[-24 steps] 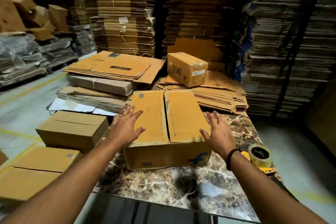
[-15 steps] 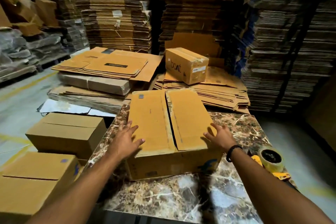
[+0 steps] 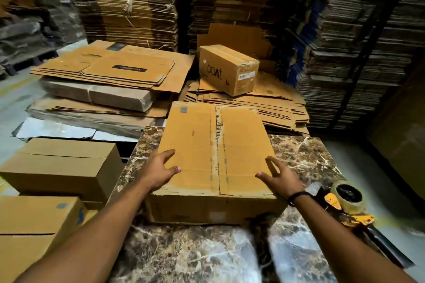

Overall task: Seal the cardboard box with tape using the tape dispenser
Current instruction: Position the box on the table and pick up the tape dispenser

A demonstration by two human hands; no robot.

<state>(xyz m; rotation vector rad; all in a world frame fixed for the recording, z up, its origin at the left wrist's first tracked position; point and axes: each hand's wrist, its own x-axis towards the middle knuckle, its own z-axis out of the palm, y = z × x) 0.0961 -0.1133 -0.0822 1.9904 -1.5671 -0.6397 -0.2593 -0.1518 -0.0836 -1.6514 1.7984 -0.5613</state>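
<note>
A brown cardboard box [image 3: 213, 145] lies on the marble table [image 3: 195, 250], its two top flaps folded flat with the seam running away from me. My left hand [image 3: 159, 171] presses on the left flap near the box's left edge, fingers spread. On the right flap near the right edge my right hand [image 3: 281, 177] presses down, fingers straight. A yellow tape dispenser [image 3: 347, 202] with a tape roll rests on the table's right edge, just right of my right wrist. Neither hand holds it.
Closed cardboard boxes [image 3: 59, 167] stand left of the table. Beyond it lie piles of flattened cartons [image 3: 110, 71] and a small box marked "boat" [image 3: 227, 69]. Tall stacks of flat cardboard [image 3: 358, 41] fill the back and right. Grey floor shows at far right.
The view shifted and the box's flaps went from slightly raised to flat. Both hands slid onto the flaps at the near corners and now press them down.
</note>
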